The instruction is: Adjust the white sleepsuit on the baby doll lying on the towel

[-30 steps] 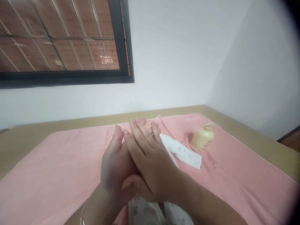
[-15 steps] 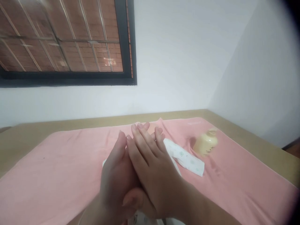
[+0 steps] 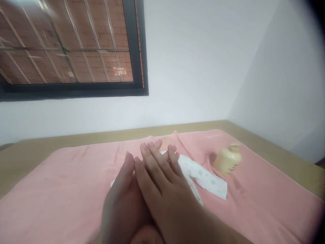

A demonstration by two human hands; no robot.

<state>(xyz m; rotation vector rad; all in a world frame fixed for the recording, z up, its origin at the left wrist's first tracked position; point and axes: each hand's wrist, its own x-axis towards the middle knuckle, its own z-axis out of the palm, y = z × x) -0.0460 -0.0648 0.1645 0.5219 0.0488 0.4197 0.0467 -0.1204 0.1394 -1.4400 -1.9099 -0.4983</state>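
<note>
My left hand [image 3: 119, 206] and my right hand [image 3: 162, 189] are pressed palm to palm above a pink towel [image 3: 63, 189], fingers stretched out and pointing away from me. Nothing shows between them. The right hand lies over the left, hiding most of its palm. Just behind and to the right of the fingertips lies a white printed cloth item [image 3: 208, 179], partly hidden by my hands. A small cream-coloured bottle [image 3: 228, 160] stands further right on the towel.
The towel covers a tan table [image 3: 30, 152] set in a corner of white walls [image 3: 193, 67]. A dark-framed window [image 3: 76, 51] with a brick view is at the upper left. The table's right edge [image 3: 299, 169] runs diagonally.
My joined hands have sunk lower in the view and slid slightly against each other. The view has tilted up a little, so the cloth and bottle sit lower and further right.
</note>
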